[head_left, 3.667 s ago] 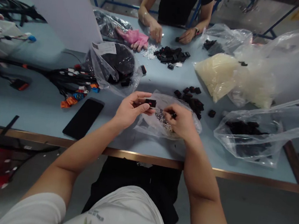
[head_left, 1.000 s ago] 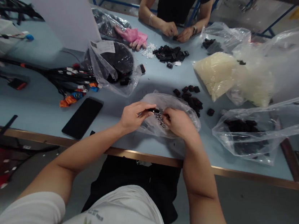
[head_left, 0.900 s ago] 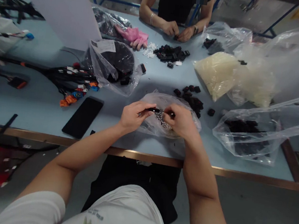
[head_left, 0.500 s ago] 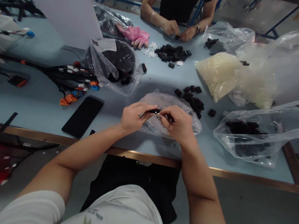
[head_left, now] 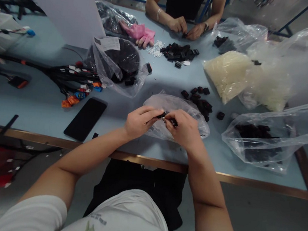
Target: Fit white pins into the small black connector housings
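My left hand [head_left: 138,122] is closed, pinching a small black connector [head_left: 161,114] between thumb and fingers. Right beside it, my right hand [head_left: 183,129] is closed with its fingertips against the connector's near end. Tiny pale pieces show at those fingertips, too small to name, and something dark sits under the curled fingers. Both hands are over a clear plastic bag [head_left: 155,101] lying on the table. Just beyond the bag is a loose pile of black connectors [head_left: 202,105], with a single black connector [head_left: 220,115] to its right.
A phone [head_left: 85,119] and a wire harness [head_left: 52,75] lie left. Bags of black parts [head_left: 257,143] and of cream-coloured pieces [head_left: 228,74] stand right. Across the table [head_left: 172,78], a co-worker's hands [head_left: 185,28] handle a small black part behind another connector pile [head_left: 180,53].
My fingertips have shifted slightly on the connector, and fewer of the pale pieces show between my hands. The whole view has moved a little.
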Demonstrator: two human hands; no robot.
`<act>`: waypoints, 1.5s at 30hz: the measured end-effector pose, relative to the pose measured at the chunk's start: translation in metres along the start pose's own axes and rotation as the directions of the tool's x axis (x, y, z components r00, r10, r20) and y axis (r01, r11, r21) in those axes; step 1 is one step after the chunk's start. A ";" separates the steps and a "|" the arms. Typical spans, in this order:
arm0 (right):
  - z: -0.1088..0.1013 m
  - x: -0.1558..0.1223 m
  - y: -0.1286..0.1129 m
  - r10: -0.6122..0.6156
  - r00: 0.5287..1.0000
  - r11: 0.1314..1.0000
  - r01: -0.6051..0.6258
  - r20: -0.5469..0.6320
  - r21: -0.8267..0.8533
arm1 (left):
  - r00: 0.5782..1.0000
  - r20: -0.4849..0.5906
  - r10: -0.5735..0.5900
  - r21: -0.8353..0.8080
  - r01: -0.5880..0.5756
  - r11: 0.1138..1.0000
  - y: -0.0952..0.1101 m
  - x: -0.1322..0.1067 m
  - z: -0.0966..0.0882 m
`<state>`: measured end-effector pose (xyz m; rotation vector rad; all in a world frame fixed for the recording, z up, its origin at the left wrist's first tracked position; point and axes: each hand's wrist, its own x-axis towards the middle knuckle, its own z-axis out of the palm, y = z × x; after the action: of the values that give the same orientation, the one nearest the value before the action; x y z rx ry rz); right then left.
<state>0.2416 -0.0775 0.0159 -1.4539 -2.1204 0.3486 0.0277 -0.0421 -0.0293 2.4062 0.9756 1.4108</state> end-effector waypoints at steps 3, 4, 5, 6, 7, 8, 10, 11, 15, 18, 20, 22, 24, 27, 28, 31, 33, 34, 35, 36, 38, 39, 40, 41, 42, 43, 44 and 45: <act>0.001 -0.001 -0.001 -0.025 1.000 1.000 0.025 -0.007 0.016 | 1.000 -0.005 0.006 -0.011 -0.006 1.000 0.001 0.000 0.000; 0.001 -0.001 -0.001 -0.035 0.999 0.999 0.035 -0.018 0.021 | 1.000 -0.004 0.006 -0.012 -0.006 1.000 0.001 0.001 0.000; 0.001 -0.001 -0.001 -0.042 0.999 0.999 0.043 -0.031 0.026 | 1.000 -0.003 0.007 -0.009 -0.007 1.000 0.001 0.001 -0.001; 0.001 -0.001 -0.001 -0.045 0.998 0.998 0.047 -0.042 0.030 | 1.000 -0.005 0.012 0.000 -0.012 1.000 0.001 0.001 -0.001; 0.002 -0.001 -0.001 -0.045 0.998 0.998 0.047 -0.047 0.036 | 1.000 -0.009 0.018 0.008 -0.018 1.000 0.001 0.001 0.000; 0.002 -0.001 -0.002 -0.042 0.998 0.998 0.044 -0.048 0.041 | 1.000 -0.016 0.023 0.015 -0.023 1.000 0.001 0.001 0.000; 0.002 -0.001 -0.002 -0.025 0.999 0.998 0.028 -0.041 0.053 | 0.999 -0.024 0.025 0.021 -0.024 0.999 0.000 0.001 0.000; 0.002 -0.001 -0.002 -0.015 0.999 0.998 0.017 -0.038 0.060 | 1.000 -0.022 0.020 0.022 -0.019 1.000 0.000 0.000 0.001; 0.003 0.002 -0.004 0.059 0.997 0.990 -0.052 -0.051 0.127 | 1.000 -0.020 0.000 0.010 0.000 1.000 0.000 -0.001 0.002; 0.005 0.004 -0.003 0.151 0.988 0.967 -0.142 -0.029 0.210 | 1.000 -0.030 -0.006 -0.029 0.005 1.000 0.001 0.000 0.001; 0.005 0.006 -0.002 0.205 0.979 0.944 -0.197 -0.002 0.267 | 1.000 -0.023 -0.017 -0.038 0.016 0.999 0.001 0.000 0.001; 0.006 0.007 0.000 0.238 0.971 0.917 -0.230 0.013 0.325 | 1.000 -0.018 -0.020 -0.031 0.019 0.999 0.002 0.001 0.000; 0.006 0.007 0.001 0.256 0.967 0.895 -0.244 0.019 0.374 | 1.000 -0.028 -0.002 -0.010 0.001 1.000 0.004 0.002 -0.001; 0.006 0.007 0.001 0.262 0.965 0.880 -0.248 0.020 0.405 | 0.997 -0.056 0.046 0.019 -0.045 0.999 0.005 0.004 -0.001; 0.005 0.007 0.000 0.262 0.965 0.880 -0.248 0.021 0.405 | 0.996 -0.063 0.057 0.021 -0.056 0.998 0.005 0.004 -0.001; 0.004 0.008 -0.001 0.269 0.963 0.883 -0.257 0.027 0.393 | 0.997 -0.057 0.049 0.011 -0.049 0.999 0.004 0.004 -0.001; 0.003 0.009 -0.002 0.273 0.962 0.885 -0.261 0.026 0.384 | 0.999 -0.042 0.028 0.012 -0.028 1.000 0.003 0.003 0.000; 0.003 0.009 -0.002 0.271 0.962 0.888 -0.259 0.022 0.380 | 0.999 -0.037 0.023 0.018 -0.023 1.000 0.003 0.002 0.000; 0.003 0.009 -0.002 0.269 0.963 0.891 -0.256 0.017 0.376 | 0.999 -0.035 0.021 0.029 -0.020 0.999 0.003 0.002 0.000; 0.003 0.009 -0.002 0.269 0.963 0.893 -0.254 0.011 0.371 | 0.999 -0.036 0.023 0.041 -0.021 0.999 0.003 0.002 0.000; 0.004 0.008 -0.003 0.271 0.963 0.901 -0.254 0.001 0.351 | 0.999 -0.040 0.024 0.058 -0.022 0.998 0.003 0.001 0.000; 0.004 0.008 -0.003 0.273 0.962 0.908 -0.255 -0.006 0.333 | 0.999 -0.041 0.021 0.063 -0.019 0.998 0.003 0.001 0.001; 0.005 0.008 -0.003 0.272 0.962 0.917 -0.254 -0.014 0.308 | 0.999 -0.043 0.019 0.065 -0.016 0.998 0.003 0.000 0.001; 0.006 0.007 -0.004 0.267 0.963 0.928 -0.250 -0.025 0.276 | 0.999 -0.044 0.017 0.068 -0.014 0.998 0.003 0.000 0.001; 0.007 0.007 -0.004 0.256 0.966 0.941 -0.241 -0.036 0.236 | 0.999 -0.046 0.015 0.071 -0.012 0.997 0.003 0.000 0.002; 0.008 0.006 -0.004 0.238 0.970 0.955 -0.225 -0.046 0.192 | 0.999 -0.048 0.014 0.075 -0.011 0.997 0.003 0.000 0.002; 0.009 0.005 -0.003 0.214 0.975 0.968 -0.204 -0.055 0.148 | 0.999 -0.050 0.015 0.078 -0.011 0.997 0.003 0.000 0.003; 0.010 0.004 -0.003 0.187 0.980 0.978 -0.180 -0.063 0.106 | 0.998 -0.052 0.017 0.079 -0.012 0.997 0.003 0.000 0.003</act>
<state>0.2322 -0.0736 0.0101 -1.5836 -1.8893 0.4567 0.0319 -0.0436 -0.0293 2.4475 1.0468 1.4749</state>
